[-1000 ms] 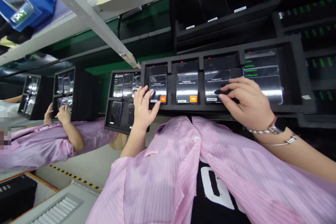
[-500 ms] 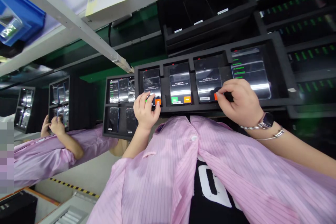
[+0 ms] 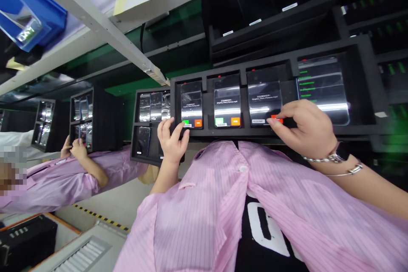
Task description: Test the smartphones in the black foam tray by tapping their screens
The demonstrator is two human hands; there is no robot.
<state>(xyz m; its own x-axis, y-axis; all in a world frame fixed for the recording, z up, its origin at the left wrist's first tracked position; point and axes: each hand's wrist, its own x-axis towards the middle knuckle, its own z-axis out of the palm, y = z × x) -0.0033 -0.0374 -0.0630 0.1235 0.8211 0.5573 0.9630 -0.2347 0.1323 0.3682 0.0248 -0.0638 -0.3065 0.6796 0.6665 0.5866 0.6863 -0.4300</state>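
In front of me lies a black foam tray holding several smartphones with lit screens. My left hand, fingers spread, is at the tray's left end by the lower edge of the leftmost smartphone, which shows a green and an orange button. Beside it, another smartphone shows the same two buttons. My right hand has its thumb and forefinger extended at the lower right corner of a third smartphone, by its orange button; it grips nothing. Rightmost, a smartphone displays green text lines.
A second tray with smartphones adjoins on the left. Farther left, a co-worker's hands are over another tray. Stacked dark trays stand behind. A grey metal bar slants overhead, near a blue bin.
My left hand has drawn back from the leftmost smartphone's screen, so its green button shows more. My right hand stays by the third smartphone. The whole view has shifted slightly.
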